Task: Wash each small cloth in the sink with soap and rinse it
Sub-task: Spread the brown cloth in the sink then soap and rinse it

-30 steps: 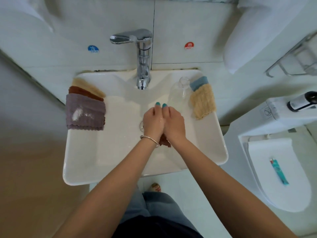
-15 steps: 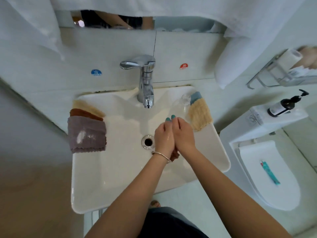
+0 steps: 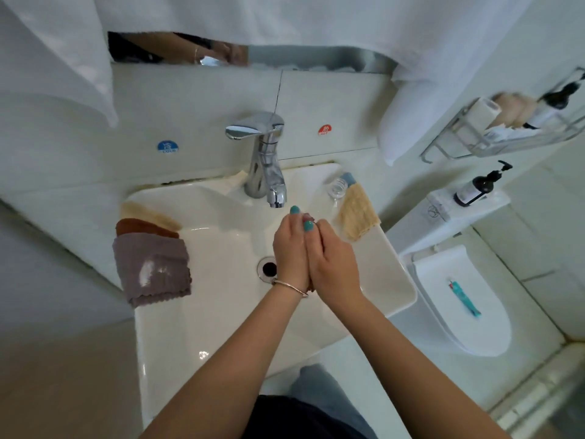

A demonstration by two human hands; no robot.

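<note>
Hands pressed together over the sink, cloth squished between them

Our left hand [image 3: 291, 251] and right hand [image 3: 332, 261] are clamped palm to palm on a small reddish cloth [image 3: 311, 285], only a sliver peeking out at the wrists. Faucet [image 3: 269, 172] spout sits just beyond our fingertips. Sink [image 3: 196, 327] basin is wide open left of us; purple cloth [image 3: 152, 267] drapes over that far left rim, yellow cloth [image 3: 357, 213] on the right rim close by.

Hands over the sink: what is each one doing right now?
Left hand: pressed against the right, squeezing a dark cloth between the palms.
Right hand: same cloth, pressed from its side.
</note>
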